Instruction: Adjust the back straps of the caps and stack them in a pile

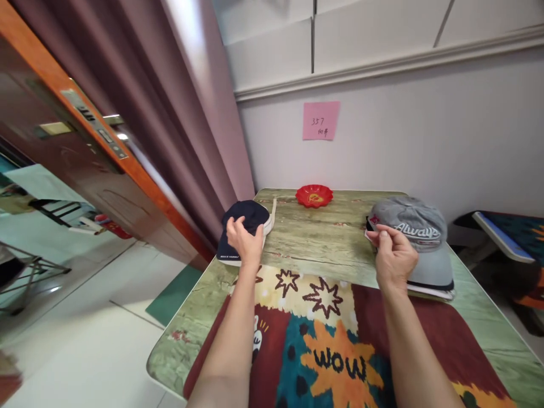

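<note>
A dark navy cap (250,212) with a white edge lies at the left side of the table, its brim toward me. My left hand (245,241) is over this cap, fingers apart and curved; whether they touch the fabric is unclear. On the right, a grey cap (429,229) reading "Always" sits on top of at least one other cap, whose dark and white brim edges show beneath. My right hand (395,255) is in front of the grey cap's left side, thumb and fingertips pressed together; what they hold, if anything, is too small to make out.
A red scalloped dish (314,196) stands at the back of the green wood-patterned table (178,340). A colourful mat (340,362) with "WOW" covers the near part. Behind are a wall with a pink note (321,120), a curtain (187,113) and a door edge at left.
</note>
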